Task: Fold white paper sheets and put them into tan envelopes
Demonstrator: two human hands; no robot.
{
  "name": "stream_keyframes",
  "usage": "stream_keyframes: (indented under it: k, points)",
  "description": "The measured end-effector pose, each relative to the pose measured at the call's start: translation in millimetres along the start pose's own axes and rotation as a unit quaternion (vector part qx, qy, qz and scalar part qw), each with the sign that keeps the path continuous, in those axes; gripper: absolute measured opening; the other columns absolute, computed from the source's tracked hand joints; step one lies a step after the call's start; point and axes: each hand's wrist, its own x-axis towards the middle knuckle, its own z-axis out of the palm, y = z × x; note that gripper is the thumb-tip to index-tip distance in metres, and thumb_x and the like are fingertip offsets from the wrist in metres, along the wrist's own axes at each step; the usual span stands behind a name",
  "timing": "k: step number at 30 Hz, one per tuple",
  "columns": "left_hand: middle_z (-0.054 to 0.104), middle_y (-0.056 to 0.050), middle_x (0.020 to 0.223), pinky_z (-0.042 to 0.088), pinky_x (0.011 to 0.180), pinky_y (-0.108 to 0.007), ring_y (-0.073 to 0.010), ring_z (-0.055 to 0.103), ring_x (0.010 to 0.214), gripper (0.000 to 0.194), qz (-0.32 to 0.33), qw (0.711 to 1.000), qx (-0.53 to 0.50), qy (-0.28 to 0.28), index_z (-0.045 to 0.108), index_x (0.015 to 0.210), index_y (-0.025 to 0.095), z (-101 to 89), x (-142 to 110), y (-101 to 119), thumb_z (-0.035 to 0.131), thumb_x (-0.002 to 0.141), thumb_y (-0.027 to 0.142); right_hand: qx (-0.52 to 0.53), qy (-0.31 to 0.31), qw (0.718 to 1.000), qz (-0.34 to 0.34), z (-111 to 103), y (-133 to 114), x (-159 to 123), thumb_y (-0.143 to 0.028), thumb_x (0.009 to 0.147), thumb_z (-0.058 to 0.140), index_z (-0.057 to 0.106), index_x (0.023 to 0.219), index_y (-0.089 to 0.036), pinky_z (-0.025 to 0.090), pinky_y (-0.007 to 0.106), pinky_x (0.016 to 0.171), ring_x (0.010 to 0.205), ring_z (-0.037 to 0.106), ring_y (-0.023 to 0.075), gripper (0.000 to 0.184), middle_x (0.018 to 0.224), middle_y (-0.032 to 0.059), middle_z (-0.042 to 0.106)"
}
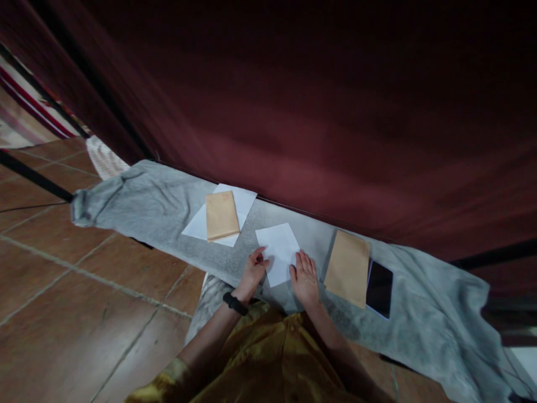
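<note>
A white sheet of paper (278, 246), which looks folded, lies on the grey cloth in front of me. At its left edge is my left hand (252, 270), with fingers curled and the thumb close to them, pinching the paper's edge. My right hand (306, 280) rests flat on the paper's right edge, fingers stretched out. Left of the paper, a stack of brown envelopes (222, 215) sits on more white paper (245, 200). To the right lies a larger brown envelope (348, 268).
Beside the larger envelope lies a dark-screened phone or tablet (380, 289). Grey cloth (163, 196) covers the narrow surface, wrinkled at both ends. A dark red curtain (293, 123) hangs right behind it. Tiled floor (104, 302) shows at the left.
</note>
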Motion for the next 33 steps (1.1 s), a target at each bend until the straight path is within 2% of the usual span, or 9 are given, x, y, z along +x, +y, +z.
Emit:
stream_keyframes:
  k: [7, 13, 15, 19, 22, 24, 29, 31, 33]
  points:
    - [0.052, 0.007, 0.063, 0.041, 0.06, -0.024, -0.0108, 0.05, 0.059, 0.035, -0.004, 0.999, -0.035, -0.032, 0.073, 0.092, 0.019, 3.0, -3, 8, 0.079, 0.057, 0.023, 0.048, 0.006, 0.999, -0.003, -1, 3, 0, -0.033, 0.106, 0.033, 0.051, 0.149, -0.01, 0.028, 0.049, 0.124, 0.147, 0.041, 0.0264, 0.051, 0.156, 0.0169, 0.048]
    - [0.058, 0.004, 0.065, 0.043, 0.057, -0.025, -0.012, 0.054, 0.057, 0.037, -0.036, 0.996, -0.064, -0.05, 0.073, 0.096, 0.017, -6.5, -5, 12, 0.076, 0.061, 0.029, 0.199, 0.034, 0.979, 0.024, 0, 14, 2, -0.038, 0.107, 0.031, 0.058, 0.142, -0.018, 0.036, 0.049, 0.121, 0.14, 0.05, 0.0232, 0.049, 0.147, 0.0128, 0.059]
    - [0.063, 0.002, 0.072, 0.045, 0.061, -0.025, -0.0138, 0.058, 0.064, 0.036, 0.0, 0.998, -0.054, -0.015, 0.073, 0.098, 0.018, -10.4, -1, 17, 0.074, 0.063, 0.026, 0.258, 0.044, 0.964, 0.055, 1, 17, 3, -0.043, 0.106, 0.033, 0.061, 0.14, -0.018, 0.04, 0.049, 0.118, 0.137, 0.053, 0.0244, 0.051, 0.144, 0.0136, 0.061]
    - [0.072, -0.006, 0.106, 0.05, 0.075, -0.029, -0.019, 0.066, 0.092, 0.041, 0.172, 0.983, 0.02, 0.055, 0.07, 0.116, 0.022, -14.4, 4, 41, 0.063, 0.076, 0.018, 0.348, 0.034, 0.929, 0.122, -3, 15, 8, -0.053, 0.101, 0.039, 0.065, 0.135, -0.019, 0.042, 0.05, 0.117, 0.132, 0.058, 0.0276, 0.055, 0.14, 0.0144, 0.064]
    - [0.071, -0.008, 0.115, 0.052, 0.082, -0.031, -0.0197, 0.066, 0.1, 0.043, 0.306, 0.942, 0.124, 0.056, 0.063, 0.133, 0.025, -16.9, -1, 65, 0.055, 0.091, 0.018, 0.401, 0.019, 0.9, 0.172, -11, 8, 15, -0.057, 0.098, 0.043, 0.067, 0.133, -0.021, 0.04, 0.048, 0.118, 0.133, 0.058, 0.027, 0.056, 0.14, 0.0116, 0.065]
    - [0.072, -0.008, 0.112, 0.051, 0.088, -0.034, -0.0206, 0.065, 0.102, 0.042, 0.393, 0.892, 0.222, 0.022, 0.062, 0.137, 0.026, -20.0, -8, 78, 0.049, 0.098, 0.019, 0.43, 0.017, 0.881, 0.194, -16, 4, 19, -0.058, 0.096, 0.045, 0.067, 0.133, -0.022, 0.039, 0.048, 0.119, 0.134, 0.057, 0.0267, 0.055, 0.14, 0.0096, 0.066]
    - [0.071, -0.008, 0.128, 0.046, 0.102, -0.038, -0.0234, 0.061, 0.121, 0.05, 0.496, 0.733, 0.419, -0.205, 0.054, 0.147, 0.031, -26.4, -32, 80, 0.038, 0.103, 0.014, 0.492, 0.028, 0.839, 0.229, -15, 10, 25, -0.055, 0.095, 0.046, 0.064, 0.134, -0.018, 0.05, 0.046, 0.107, 0.124, 0.064, 0.0278, 0.057, 0.137, 0.0126, 0.067]
    - [0.066, -0.006, 0.139, 0.043, 0.106, -0.038, -0.0224, 0.058, 0.129, 0.053, 0.491, 0.696, 0.452, -0.264, 0.049, 0.151, 0.033, -27.0, -36, 67, 0.036, 0.103, 0.012, 0.474, 0.046, 0.851, 0.224, -10, 18, 23, -0.053, 0.099, 0.037, 0.059, 0.139, -0.015, 0.056, 0.043, 0.097, 0.112, 0.07, 0.0265, 0.059, 0.129, 0.0148, 0.071]
    - [0.064, -0.006, 0.141, 0.042, 0.11, -0.037, -0.021, 0.056, 0.132, 0.054, 0.48, 0.678, 0.474, -0.291, 0.047, 0.151, 0.032, -27.8, -36, 48, 0.035, 0.103, 0.011, 0.402, 0.072, 0.893, 0.187, -8, 25, 18, -0.048, 0.103, 0.026, 0.052, 0.146, -0.015, 0.057, 0.04, 0.092, 0.106, 0.072, 0.0245, 0.06, 0.124, 0.0148, 0.073]
